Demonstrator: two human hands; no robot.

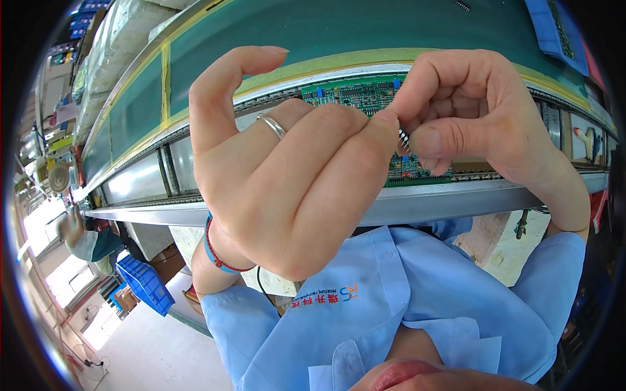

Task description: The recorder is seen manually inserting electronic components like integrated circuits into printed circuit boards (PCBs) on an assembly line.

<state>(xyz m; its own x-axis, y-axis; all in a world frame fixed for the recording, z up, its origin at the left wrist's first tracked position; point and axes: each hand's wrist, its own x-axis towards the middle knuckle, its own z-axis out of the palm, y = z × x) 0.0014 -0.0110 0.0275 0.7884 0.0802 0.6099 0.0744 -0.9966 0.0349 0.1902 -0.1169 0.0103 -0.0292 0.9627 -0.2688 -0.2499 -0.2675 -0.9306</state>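
Both my hands meet above a green circuit board (417, 174) crowded with small parts. Between the thumb and fingers of my right hand (466, 107) is a small black IC chip (404, 139) with a row of shiny metal pins. The fingertips of my left hand (280, 169) are pressed together at the chip's upper end, beside the right fingertips. The left index finger is raised and curved away from the others. Whatever the left fingertips grip is hidden, as is the left thumb. The board lies partly covered under both hands, along the metal rails (482, 174).
Beyond the rails runs a green work surface (326, 29) with yellow edging. A loose chip (463, 6) lies on it, and a blue bin (554, 39) stands far right. A blue crate (145, 283) and another person (94, 241) are at the left.
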